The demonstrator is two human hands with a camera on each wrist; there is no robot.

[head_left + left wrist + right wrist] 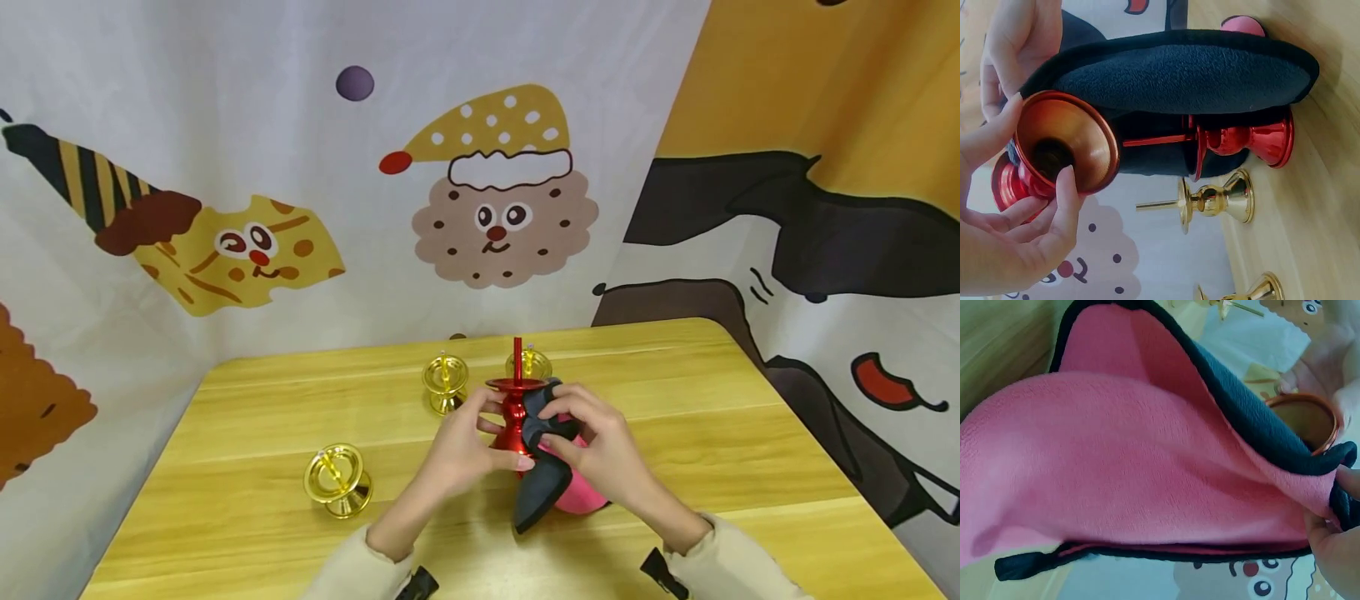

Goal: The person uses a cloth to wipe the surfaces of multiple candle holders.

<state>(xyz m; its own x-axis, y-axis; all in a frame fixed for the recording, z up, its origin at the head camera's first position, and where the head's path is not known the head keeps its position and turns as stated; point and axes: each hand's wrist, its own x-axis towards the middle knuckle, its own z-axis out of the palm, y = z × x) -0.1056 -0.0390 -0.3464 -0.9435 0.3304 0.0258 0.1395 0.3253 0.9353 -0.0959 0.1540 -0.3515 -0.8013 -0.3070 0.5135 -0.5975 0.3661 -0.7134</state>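
A glossy red metal candlestick [512, 417] with a flared base, a bulbed stem and a thin spike at its top is lifted off the surface and tilted, its hollow copper-toned underside showing in the left wrist view. A soft cloth [543, 479], dark grey on one face and pink on the other, drapes against its stem and hangs to the surface.

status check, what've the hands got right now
Left hand grips red candlestick. Right hand holds black-and-pink cloth against it. Three gold candlesticks stand apart on table, none in the way.
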